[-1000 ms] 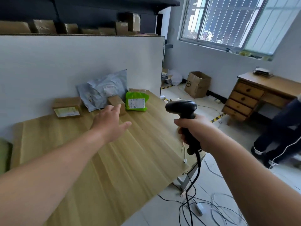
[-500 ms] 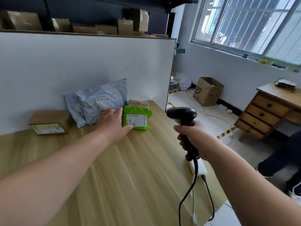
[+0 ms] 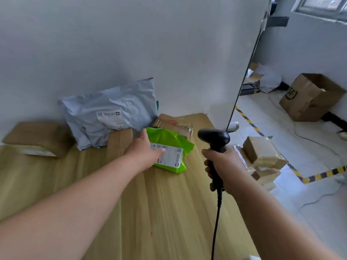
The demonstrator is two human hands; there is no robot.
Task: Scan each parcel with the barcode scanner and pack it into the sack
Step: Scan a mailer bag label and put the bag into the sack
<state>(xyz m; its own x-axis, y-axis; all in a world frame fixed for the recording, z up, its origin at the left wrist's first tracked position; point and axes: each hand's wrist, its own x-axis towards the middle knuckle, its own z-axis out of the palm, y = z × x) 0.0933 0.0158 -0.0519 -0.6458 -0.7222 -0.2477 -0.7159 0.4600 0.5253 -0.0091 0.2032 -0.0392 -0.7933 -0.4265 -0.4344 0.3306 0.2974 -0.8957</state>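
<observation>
Left hand (image 3: 145, 153) on green parcel (image 3: 170, 138), scanner (image 3: 214, 136) at its 3 o'clock

The nearer left hand's fingers lie flat on the label, thumb spread. The parcel lies 11-to-5 on the table (image 3: 169, 212). The right hand (image 3: 224, 167) grips the scanner, nose toward 9.

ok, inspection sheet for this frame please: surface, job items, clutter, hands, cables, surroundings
Surface: wooden table set against a white panel.
Job's things: green parcel, label up; grey mailing bag leaning on the panel; brown box at far left; small box in front of the bag; taped box behind the green parcel; scanner. Sack: nothing seen.
Clutter: stacked boxes on the floor beside the table.
Hands: left hand rests on the green parcel, thumb on its label; right hand grips the scanner's handle.
Cables: scanner cable hangs past the bottom edge; thin cable loose on the floor.
Surroundings: open cardboard box, striped floor tape, window.
</observation>
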